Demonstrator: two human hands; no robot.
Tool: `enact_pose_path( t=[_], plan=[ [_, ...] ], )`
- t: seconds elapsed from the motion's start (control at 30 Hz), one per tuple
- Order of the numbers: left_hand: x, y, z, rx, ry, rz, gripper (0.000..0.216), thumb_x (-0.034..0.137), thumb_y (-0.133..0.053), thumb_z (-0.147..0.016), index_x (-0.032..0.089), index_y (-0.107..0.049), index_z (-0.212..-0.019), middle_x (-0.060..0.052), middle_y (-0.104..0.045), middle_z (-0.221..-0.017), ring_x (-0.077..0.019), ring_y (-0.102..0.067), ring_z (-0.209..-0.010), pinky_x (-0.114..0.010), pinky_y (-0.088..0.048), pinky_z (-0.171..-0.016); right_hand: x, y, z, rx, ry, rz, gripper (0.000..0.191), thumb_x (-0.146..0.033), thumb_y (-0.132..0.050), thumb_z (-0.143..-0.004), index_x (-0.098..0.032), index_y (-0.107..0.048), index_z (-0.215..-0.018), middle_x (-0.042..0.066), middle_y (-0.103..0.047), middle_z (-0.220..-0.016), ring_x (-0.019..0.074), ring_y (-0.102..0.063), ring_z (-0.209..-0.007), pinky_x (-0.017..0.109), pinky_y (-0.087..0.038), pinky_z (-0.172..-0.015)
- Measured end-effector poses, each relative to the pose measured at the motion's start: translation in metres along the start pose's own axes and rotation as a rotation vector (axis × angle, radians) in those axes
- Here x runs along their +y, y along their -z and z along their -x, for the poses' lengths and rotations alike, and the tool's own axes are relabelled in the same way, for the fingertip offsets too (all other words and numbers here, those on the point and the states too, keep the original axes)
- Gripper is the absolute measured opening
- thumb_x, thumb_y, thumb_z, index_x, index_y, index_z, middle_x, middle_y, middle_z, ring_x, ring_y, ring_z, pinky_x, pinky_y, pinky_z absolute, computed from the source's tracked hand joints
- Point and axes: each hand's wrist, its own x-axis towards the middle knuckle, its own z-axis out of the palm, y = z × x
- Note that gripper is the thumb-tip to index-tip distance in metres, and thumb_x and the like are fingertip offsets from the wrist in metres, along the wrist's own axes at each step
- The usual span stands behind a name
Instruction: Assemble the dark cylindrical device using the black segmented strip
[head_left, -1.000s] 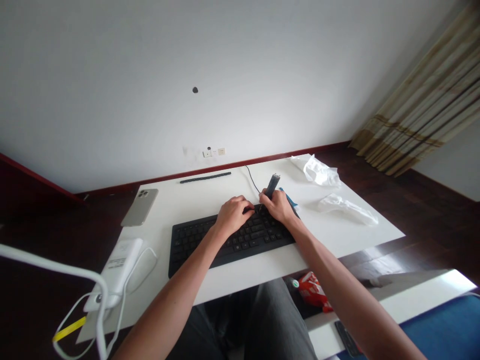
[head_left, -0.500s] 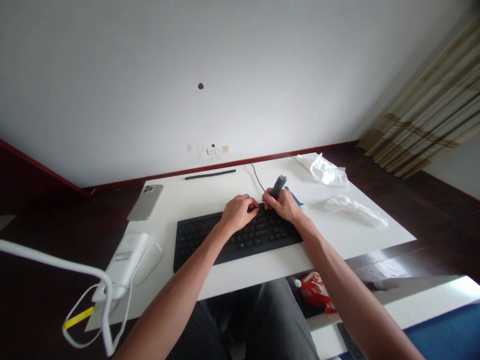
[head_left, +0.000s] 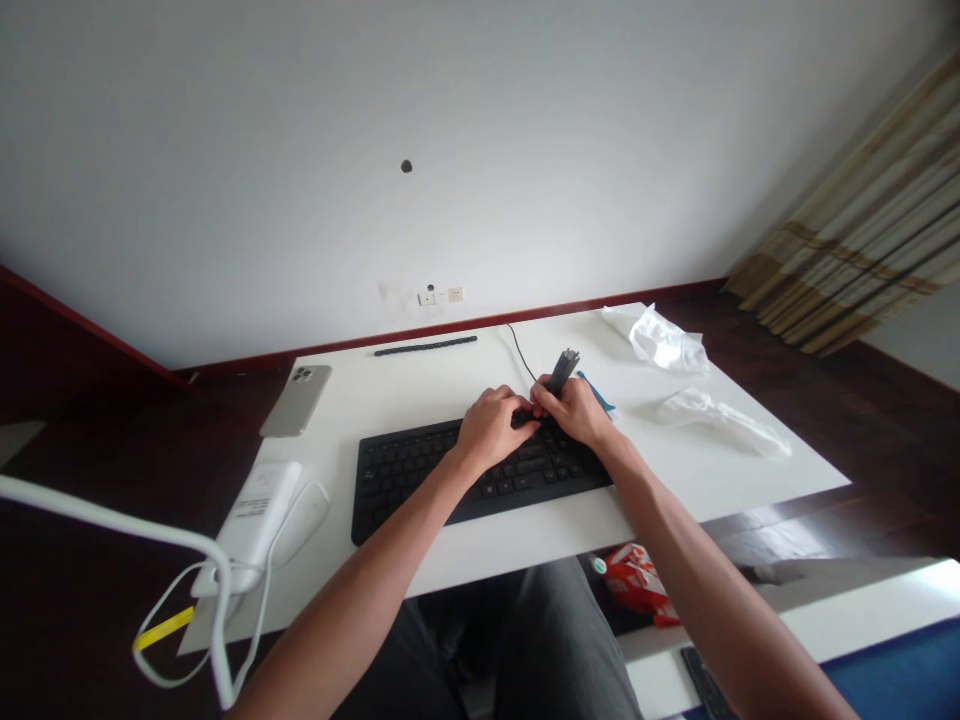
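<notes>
A black keyboard (head_left: 420,470) lies on the white table in front of me, its cable running up to the far edge. My right hand (head_left: 574,408) is over the keyboard's upper right part, closed around a dark grey stick-like object (head_left: 564,370) whose notched end points up and away. Close beside it, my left hand (head_left: 495,422) is on the keyboard's upper edge with fingers curled and pressed together. Whatever lies between the left fingertips is hidden. A blue flat item (head_left: 598,393) shows partly behind the right hand.
A phone (head_left: 297,400) and a white power strip (head_left: 251,510) with a looped cable are on the left. A dark twisted strip (head_left: 425,346) lies near the far edge. Crumpled clear plastic (head_left: 660,340) is on the right. A red bag (head_left: 637,580) sits below the table.
My left hand has slid slightly right along the keyboard's upper edge, closer to my right hand. The right hand keeps its hold on the grey object. The whole view has shifted a little.
</notes>
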Motion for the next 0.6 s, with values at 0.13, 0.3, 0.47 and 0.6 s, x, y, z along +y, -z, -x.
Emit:
enact_pose_path(
  t=[0.13,0.3,0.47,0.6],
  plan=[
    [0.0047,-0.0035,-0.0029,0.013,0.037,-0.036,0.014,0.032,-0.07,-0.088,0.028,-0.075,-0.1,-0.003,-0.068,-0.102,-0.0234,-0.063,-0.102,-0.035,-0.054,-0.09,-0.0013,-0.0006,-0.0003,0.011,0.007,0.008,0.024,-0.027,-0.052,-0.093,-0.021,-0.062,-0.073,0.0,-0.072,-0.068,0.0162,-0.067,-0.066,0.025,-0.048,-0.069],
    [0.0059,-0.0028,-0.0038,0.005,0.057,-0.053,0.012,0.032,-0.067,-0.09,0.028,-0.074,-0.099,-0.002,-0.069,-0.101,-0.0234,-0.064,-0.1,-0.034,-0.054,-0.086,-0.0011,-0.002,0.0,0.015,0.009,0.003,0.025,-0.029,-0.051,-0.094,-0.021,-0.063,-0.074,0.002,-0.073,-0.071,0.0172,-0.068,-0.067,0.026,-0.05,-0.07],
    [0.0076,-0.002,-0.0031,0.007,0.06,-0.085,0.012,0.033,-0.066,-0.091,0.026,-0.072,-0.099,-0.003,-0.069,-0.1,-0.0243,-0.064,-0.099,-0.035,-0.054,-0.082,-0.0031,-0.0035,0.0011,0.025,0.024,0.036,0.026,-0.031,-0.051,-0.095,-0.022,-0.064,-0.075,0.004,-0.074,-0.072,0.0197,-0.069,-0.069,0.028,-0.05,-0.072],
    [0.0091,-0.0016,-0.0027,-0.002,0.061,-0.104,0.013,0.032,-0.066,-0.092,0.025,-0.072,-0.101,-0.005,-0.068,-0.101,-0.0245,-0.063,-0.101,-0.035,-0.054,-0.084,-0.0032,-0.0049,0.0017,0.051,0.042,0.082,0.026,-0.032,-0.051,-0.094,-0.021,-0.064,-0.076,0.004,-0.074,-0.072,0.0203,-0.068,-0.069,0.028,-0.05,-0.071]
  ],
)
